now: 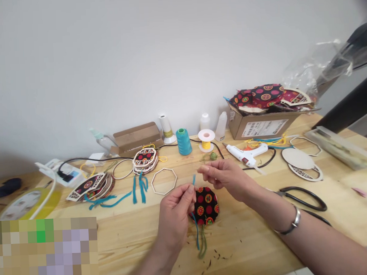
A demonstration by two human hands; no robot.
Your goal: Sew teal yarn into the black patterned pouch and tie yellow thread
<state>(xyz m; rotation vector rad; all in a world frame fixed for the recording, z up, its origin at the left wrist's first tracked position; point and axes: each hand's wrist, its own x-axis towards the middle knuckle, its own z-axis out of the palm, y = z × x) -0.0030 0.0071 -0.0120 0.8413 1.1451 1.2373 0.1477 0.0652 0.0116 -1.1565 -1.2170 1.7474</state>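
My left hand (178, 206) pinches a short blue cord (197, 236) between thumb and forefinger. One end sticks up above the fingertips, and the other hangs down below them. Just to the right, my right hand (223, 174) has thumb and fingers pressed together near the cord's upper end. Whatever they hold, if anything, is too small to make out. Under both hands lies a round, dark fabric-covered piece (208, 201) patterned with red and orange flowers. A green cord loop (202, 244) extends from its lower edge. My left hand partly covers the piece's left side.
Behind stand a blue thread cone (183, 142) and a yellow thread spool (206, 144). A white glue gun (248, 154) and black-handled scissors (308, 201) lie right. A cardboard box (262, 125) holds patterned pieces. Left are an octagonal frame (164, 181) and stacked fan-shaped pieces (92, 186).
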